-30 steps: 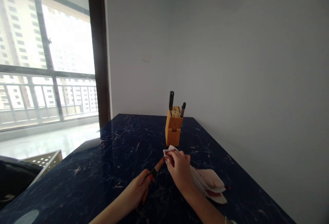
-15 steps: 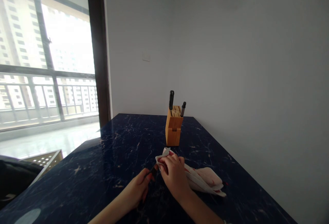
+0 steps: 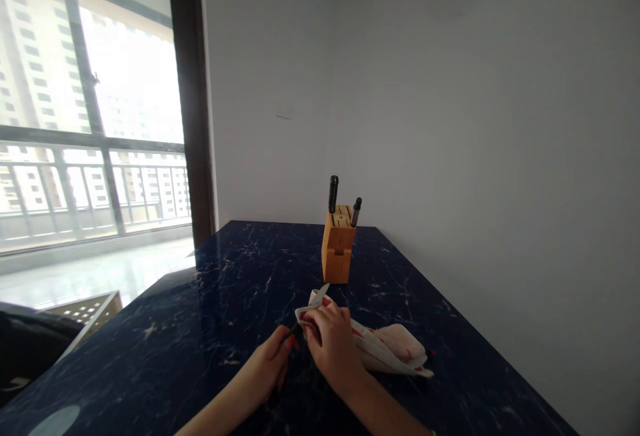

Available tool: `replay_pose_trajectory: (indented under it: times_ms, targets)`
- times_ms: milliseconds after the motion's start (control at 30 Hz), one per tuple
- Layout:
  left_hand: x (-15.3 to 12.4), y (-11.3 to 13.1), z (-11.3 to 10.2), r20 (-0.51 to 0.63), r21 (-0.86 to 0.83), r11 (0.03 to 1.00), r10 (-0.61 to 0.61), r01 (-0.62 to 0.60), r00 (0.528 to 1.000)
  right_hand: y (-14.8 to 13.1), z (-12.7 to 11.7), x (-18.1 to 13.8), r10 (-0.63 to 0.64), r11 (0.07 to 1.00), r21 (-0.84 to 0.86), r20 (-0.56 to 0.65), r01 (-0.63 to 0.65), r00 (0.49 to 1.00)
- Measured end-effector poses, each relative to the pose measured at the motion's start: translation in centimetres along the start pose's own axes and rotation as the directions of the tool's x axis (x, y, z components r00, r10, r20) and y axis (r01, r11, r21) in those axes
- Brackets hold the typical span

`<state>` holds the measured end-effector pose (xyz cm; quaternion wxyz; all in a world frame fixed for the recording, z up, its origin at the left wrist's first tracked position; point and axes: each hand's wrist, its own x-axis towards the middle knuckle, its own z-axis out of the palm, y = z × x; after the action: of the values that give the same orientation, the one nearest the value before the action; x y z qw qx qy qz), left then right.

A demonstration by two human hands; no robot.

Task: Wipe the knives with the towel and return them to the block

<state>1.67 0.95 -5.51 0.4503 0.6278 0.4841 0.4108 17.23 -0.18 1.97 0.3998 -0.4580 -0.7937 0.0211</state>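
My left hand (image 3: 273,364) is closed around the dark handle of a knife (image 3: 320,295), whose pale blade tip points up and away toward the wooden block. A white and red cloth (image 3: 395,347) is folded about the blade, and my right hand (image 3: 331,337) pinches it there. The cloth's loose end trails to the right across the table. Most of the blade is hidden by the cloth and my right fingers. Beyond my hands stands a wooden knife block (image 3: 337,253), holding a black-handled knife (image 3: 333,194) and another dark-handled tool (image 3: 356,213).
The dark blue marbled table (image 3: 250,276) narrows away toward the grey wall (image 3: 475,123). At the left are a window (image 3: 130,89) and, lower down, a dark object (image 3: 35,349) beside a perforated light panel (image 3: 90,313).
My right hand has slid slightly left and down along the blade with the cloth, and more of the blade tip shows. My left hand has barely moved.
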Motion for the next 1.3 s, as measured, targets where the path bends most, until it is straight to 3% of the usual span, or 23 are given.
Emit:
replay_pose_trajectory:
  times_ms: [567, 1067, 1300]
  targets:
    - [-0.3, 1.1, -0.1, 0.059, 0.001, 1.000, -0.002, 0.002, 0.998, 1.3, -0.1, 0.4, -0.003, 0.999, -0.038, -0.032, 0.002, 0.999]
    - [-0.8, 2.0, -0.3, 0.103, 0.036, 0.999, 0.024, -0.028, 0.994, 4.6, -0.4, 1.6, 0.185, 0.974, -0.092, -0.214, -0.209, 0.959]
    - [-0.4, 1.2, -0.2, 0.085, 0.038, 0.999, 0.020, -0.024, 0.996, 5.5, -0.1, 1.8, 0.245, 0.960, -0.090, -0.192, -0.266, 0.950]
